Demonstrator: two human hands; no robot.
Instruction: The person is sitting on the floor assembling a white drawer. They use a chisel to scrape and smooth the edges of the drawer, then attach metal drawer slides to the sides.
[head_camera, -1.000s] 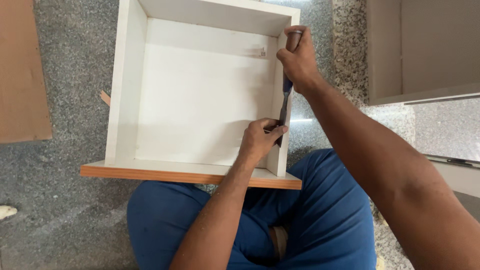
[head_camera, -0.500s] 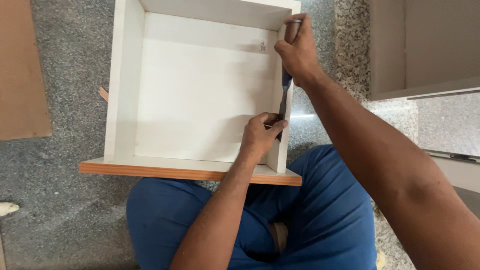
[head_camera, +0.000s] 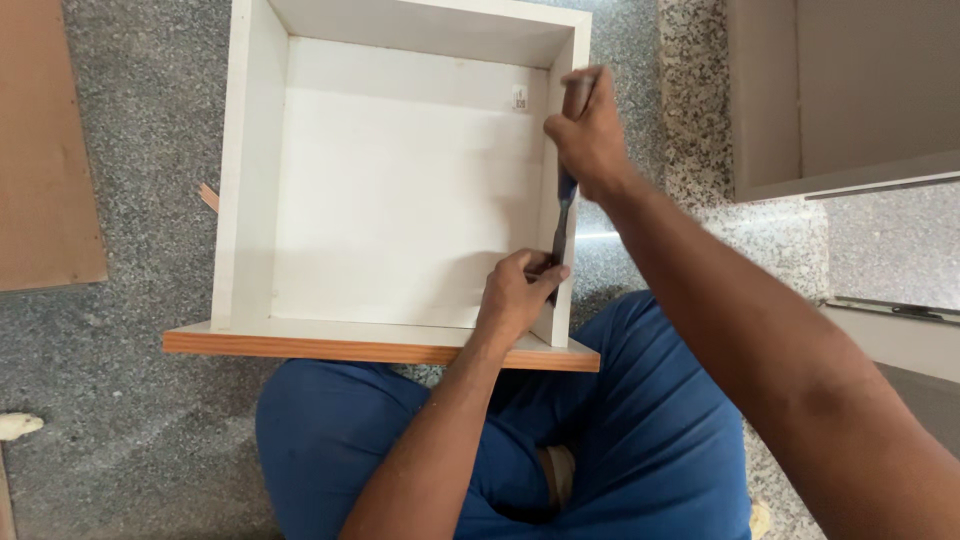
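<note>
Scene: a person sits cross-legged on a speckled granite floor (head_camera: 140, 140), a white drawer box (head_camera: 400, 190) lying open-side up just before the knees, its wood-coloured front panel (head_camera: 380, 350) nearest the body.
Right hand: the right hand (head_camera: 590, 135) is closed around the handle of a chisel-like tool (head_camera: 562, 215), fist wrapped tight at the far end of the drawer's right side wall (head_camera: 552, 200) — a grip that appears suited to pushing along the edge.
Left hand: the left hand (head_camera: 515, 295) rests on the same wall near the front corner, fingers curled and pinched at the tool's dark tip, apparently steadying it against the panel; whether it holds anything besides the blade cannot be told.
Tool: it lies along the top edge of the right wall, long axis running front to back, handle away from the person, tip pointing toward the body.
Drawer: square to the person, the front panel just before the blue trousers (head_camera: 640, 430).
Surroundings: a brown board (head_camera: 45, 150) lies on the floor to the left — a grey cabinet carcass (head_camera: 840, 100) stands at upper right.
</note>
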